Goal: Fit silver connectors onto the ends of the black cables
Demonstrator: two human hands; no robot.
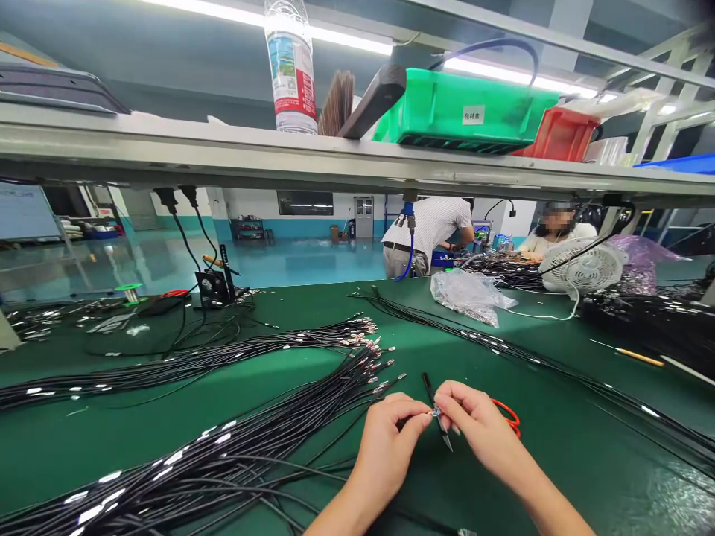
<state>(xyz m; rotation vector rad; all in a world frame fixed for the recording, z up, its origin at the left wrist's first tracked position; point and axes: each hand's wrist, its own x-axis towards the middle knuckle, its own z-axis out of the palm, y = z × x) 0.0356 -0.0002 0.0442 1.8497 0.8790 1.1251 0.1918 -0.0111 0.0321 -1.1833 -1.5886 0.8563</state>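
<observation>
My left hand (391,439) is closed in a pinch, thumb and forefinger on a thin wire end. Opposite it, my right hand (474,420) pinches a small silvery-blue connector (436,412) at the wire's tip; the fingers cover much of it. Behind the fingertips lies a craft knife (427,385), its black handle pointing away and its blade toward me. Red loop handles (509,418) show partly behind my right hand. To the left, a large bundle of black cables (268,428) spreads over the green bench, with wired, metallic ends toward my hands.
Another cable bundle (234,356) runs behind, and one (474,335) crosses on the right. A plastic bag (469,294), white fan (585,264) and yellow-handled tool (640,356) lie beyond. Overhead, a shelf (335,160) carries a bottle (290,71) and green bin (474,112). Two people are farther back.
</observation>
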